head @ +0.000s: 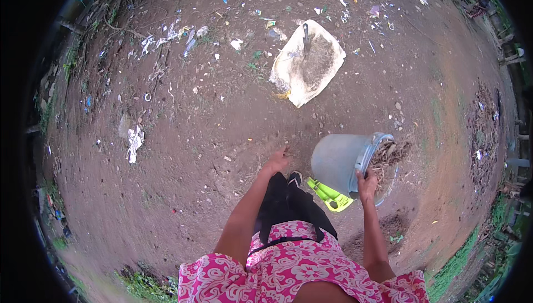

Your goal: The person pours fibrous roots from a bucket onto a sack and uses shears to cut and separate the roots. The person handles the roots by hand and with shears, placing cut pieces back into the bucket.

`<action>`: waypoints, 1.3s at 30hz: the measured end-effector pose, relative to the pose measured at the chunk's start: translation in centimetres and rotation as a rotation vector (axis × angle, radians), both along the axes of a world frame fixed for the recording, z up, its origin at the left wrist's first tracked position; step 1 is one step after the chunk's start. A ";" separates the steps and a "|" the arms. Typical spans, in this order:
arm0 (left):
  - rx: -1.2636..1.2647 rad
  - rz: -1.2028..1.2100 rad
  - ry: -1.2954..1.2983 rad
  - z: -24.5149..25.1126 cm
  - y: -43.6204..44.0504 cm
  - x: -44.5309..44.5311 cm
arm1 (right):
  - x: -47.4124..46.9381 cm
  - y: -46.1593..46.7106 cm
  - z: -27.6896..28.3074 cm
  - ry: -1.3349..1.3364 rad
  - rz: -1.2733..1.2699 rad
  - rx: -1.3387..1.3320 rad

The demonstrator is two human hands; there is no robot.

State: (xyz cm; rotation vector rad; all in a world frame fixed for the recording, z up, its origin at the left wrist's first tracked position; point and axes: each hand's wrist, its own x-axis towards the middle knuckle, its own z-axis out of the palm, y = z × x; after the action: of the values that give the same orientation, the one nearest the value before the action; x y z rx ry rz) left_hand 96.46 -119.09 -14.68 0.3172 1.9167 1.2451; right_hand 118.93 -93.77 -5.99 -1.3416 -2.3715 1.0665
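Note:
My right hand [367, 184] grips the rim of a translucent plastic bucket [341, 159], which lies tipped on its side with its mouth to the right. Dry plant debris [389, 157] shows at the mouth, and I cannot tell how much is still inside. Against the bucket's near side is a bright yellow-green plastic object [331, 196] with holes, partly hidden. My left hand [278, 161] is held out over the soil with nothing in it, left of the bucket. Farther ahead a pale sack [293, 59] lies flat, bearing dark loose material and a dark-handled tool [306, 32].
Bare soil surrounds me, with scattered litter such as a white scrap [135, 142] at the left. A dark debris patch [483, 140] lies at the far right. Grass [456, 261] grows at the lower right. A person [479, 8] is at the upper right edge.

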 end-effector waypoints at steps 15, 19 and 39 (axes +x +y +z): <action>-0.159 0.797 -0.597 -8.0 0.1 -20.4 | -40.0 2.3 1.9 0.073 0.477 -0.294; -0.113 0.967 -0.695 -9.1 0.0 -21.6 | -45.0 1.5 2.9 0.022 0.665 -0.210; -0.288 1.411 -0.545 -14.5 10.7 -28.4 | -62.9 16.3 -15.8 -0.170 0.698 -0.700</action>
State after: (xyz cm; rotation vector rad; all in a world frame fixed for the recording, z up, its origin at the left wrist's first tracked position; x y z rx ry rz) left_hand 68.07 -108.36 -29.15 -1.6065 1.6676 1.5398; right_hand 56.04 -77.49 -21.74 -0.7347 -2.8011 2.2019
